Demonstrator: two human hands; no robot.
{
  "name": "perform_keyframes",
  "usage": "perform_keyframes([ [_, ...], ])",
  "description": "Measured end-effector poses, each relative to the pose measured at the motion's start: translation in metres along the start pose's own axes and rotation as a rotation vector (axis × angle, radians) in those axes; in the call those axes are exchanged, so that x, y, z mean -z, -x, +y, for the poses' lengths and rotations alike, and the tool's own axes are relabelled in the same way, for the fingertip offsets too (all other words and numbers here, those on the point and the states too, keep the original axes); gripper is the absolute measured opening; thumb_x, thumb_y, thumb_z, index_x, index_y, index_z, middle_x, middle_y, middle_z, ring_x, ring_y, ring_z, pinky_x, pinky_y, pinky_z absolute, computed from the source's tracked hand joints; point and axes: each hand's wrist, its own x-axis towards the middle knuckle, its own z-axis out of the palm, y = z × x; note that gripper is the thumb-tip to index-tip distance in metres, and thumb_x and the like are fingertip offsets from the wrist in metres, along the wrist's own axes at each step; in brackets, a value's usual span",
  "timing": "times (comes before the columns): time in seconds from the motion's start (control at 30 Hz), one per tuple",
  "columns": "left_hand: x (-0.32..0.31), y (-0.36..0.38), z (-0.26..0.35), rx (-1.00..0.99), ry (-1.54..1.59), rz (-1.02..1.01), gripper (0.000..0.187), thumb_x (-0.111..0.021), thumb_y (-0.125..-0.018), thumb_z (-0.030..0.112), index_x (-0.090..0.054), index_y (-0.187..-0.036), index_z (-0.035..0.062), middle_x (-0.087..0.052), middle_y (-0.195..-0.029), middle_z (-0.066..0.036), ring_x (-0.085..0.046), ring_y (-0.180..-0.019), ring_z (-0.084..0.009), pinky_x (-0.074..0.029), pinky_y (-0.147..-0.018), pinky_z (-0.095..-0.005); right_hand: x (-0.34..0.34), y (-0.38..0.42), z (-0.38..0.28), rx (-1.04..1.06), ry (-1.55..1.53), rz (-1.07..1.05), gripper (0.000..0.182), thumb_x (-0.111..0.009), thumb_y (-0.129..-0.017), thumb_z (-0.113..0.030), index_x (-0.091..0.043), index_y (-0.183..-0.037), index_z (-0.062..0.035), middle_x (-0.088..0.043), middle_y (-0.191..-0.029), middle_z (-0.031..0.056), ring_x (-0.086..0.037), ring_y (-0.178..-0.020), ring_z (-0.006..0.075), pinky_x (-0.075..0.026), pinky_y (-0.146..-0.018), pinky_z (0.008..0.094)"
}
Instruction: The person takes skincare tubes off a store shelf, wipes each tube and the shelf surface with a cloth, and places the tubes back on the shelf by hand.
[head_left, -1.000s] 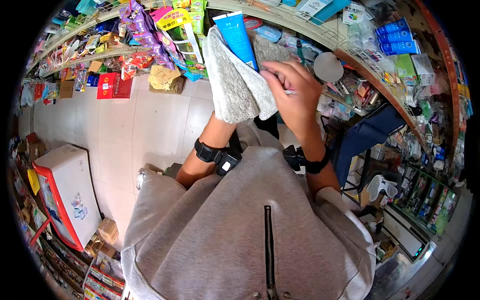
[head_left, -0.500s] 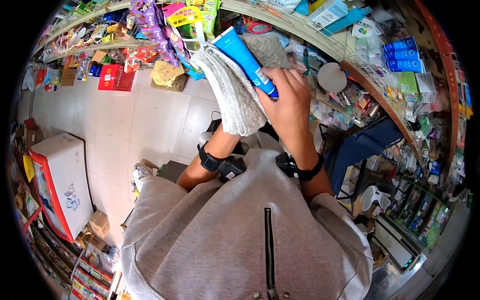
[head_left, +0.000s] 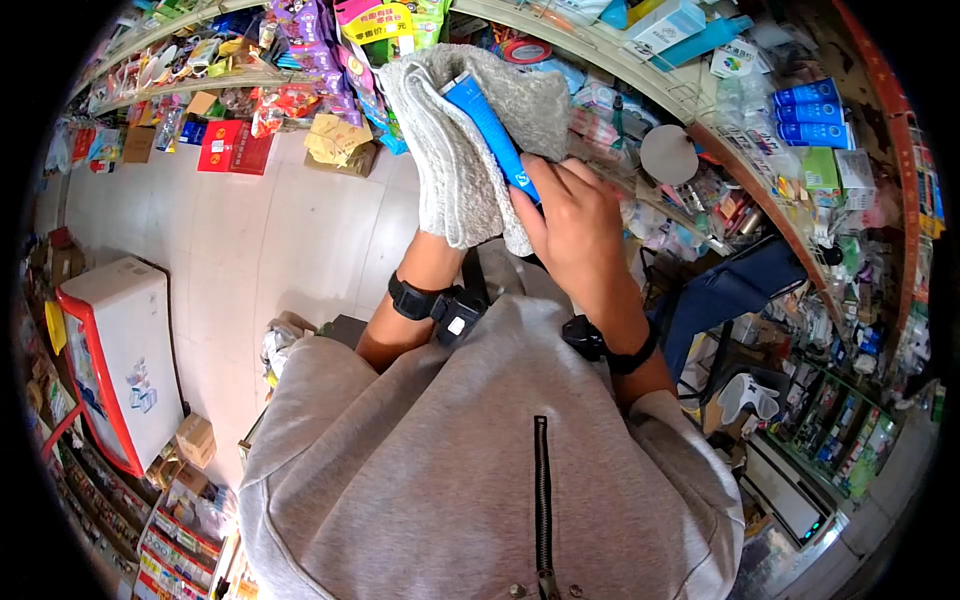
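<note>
Right in front of my chest, my right hand is clamped on a blue tube, pressing it into the grey cloth. My left hand's buried under that cloth, can't tell its grip. Cluttered shop shelves beyond.

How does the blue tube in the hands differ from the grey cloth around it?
The blue tube is smooth, slim and stiff-looking; the grey cloth is fuzzy, broad and limp. The tube lies slanted as one straight piece, while the cloth is folded and drapes over the left hand, which it hides. The right hand grips the tube's lower end; the cloth only backs the tube. Both are held up together before the shelves.
</note>
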Motion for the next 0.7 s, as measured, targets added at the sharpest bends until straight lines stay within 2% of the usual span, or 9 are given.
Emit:
perform_keyframes([
  [0.13,0.005,0.001,0.008,-0.005,0.021,0.002,0.050,-0.042,-0.105,0.036,-0.041,-0.141,0.0006,-0.054,-0.134,-0.016,-0.055,-0.120,-0.0253,-0.046,-0.105,-0.0351,0.007,0.006,-0.002,-0.009,-0.099,-0.048,0.020,-0.071,-0.083,-0.013,-0.063,-0.098,-0.0014,-0.062,-0.076,0.0153,-0.061,-0.074,0.0327,-0.050,-0.066,0.0419],
  [0.2,0.009,0.002,0.012,-0.007,0.019,0.007,0.050,-0.042,-0.105,0.036,-0.041,-0.141,0.0006,-0.054,-0.133,-0.016,-0.055,-0.120,-0.0252,-0.046,-0.105,-0.0351,0.013,0.007,-0.004,-0.067,-0.260,-0.113,0.017,-0.070,-0.084,-0.012,-0.064,-0.093,0.0006,-0.062,-0.072,0.0181,-0.060,-0.067,0.0351,-0.048,-0.062,0.0428],
  [0.33,0.014,0.007,0.016,-0.021,-0.008,0.020,0.050,-0.042,-0.105,0.036,-0.042,-0.140,0.0006,-0.054,-0.133,-0.016,-0.055,-0.120,-0.0252,-0.046,-0.105,-0.0351,0.010,0.011,-0.003,-0.056,-0.313,-0.117,0.015,-0.069,-0.084,-0.010,-0.063,-0.090,0.0016,-0.061,-0.072,0.0198,-0.059,-0.064,0.0370,-0.046,-0.060,0.0432],
  [0.53,0.017,0.002,0.028,-0.089,-0.042,0.053,0.049,-0.043,-0.105,0.035,-0.043,-0.139,0.0005,-0.055,-0.132,-0.015,-0.056,-0.119,-0.0250,-0.046,-0.105,-0.0350,0.021,0.020,0.000,-0.106,-0.440,-0.282,0.016,-0.069,-0.085,-0.011,-0.060,-0.083,0.0018,-0.060,-0.071,0.0195,-0.058,-0.063,0.0372,-0.043,-0.057,0.0428],
  [0.63,0.018,-0.013,0.049,-0.151,0.031,0.088,0.049,-0.043,-0.105,0.035,-0.043,-0.139,0.0005,-0.055,-0.132,-0.015,-0.056,-0.119,-0.0250,-0.046,-0.105,-0.0350,0.024,0.036,0.006,-0.087,-0.382,-0.364,0.016,-0.069,-0.086,-0.013,-0.064,-0.088,0.0021,-0.062,-0.073,0.0188,-0.060,-0.062,0.0334,-0.044,-0.057,0.0402],
  [0.7,0.024,-0.023,0.065,-0.177,0.096,0.119,0.048,-0.044,-0.105,0.035,-0.044,-0.139,0.0005,-0.055,-0.132,-0.015,-0.056,-0.119,-0.0249,-0.046,-0.105,-0.0350,0.018,0.054,0.015,-0.241,-0.601,-0.500,0.019,-0.070,-0.087,-0.015,-0.067,-0.095,0.0022,-0.064,-0.074,0.0171,-0.063,-0.064,0.0250,-0.048,-0.061,0.0354],
])
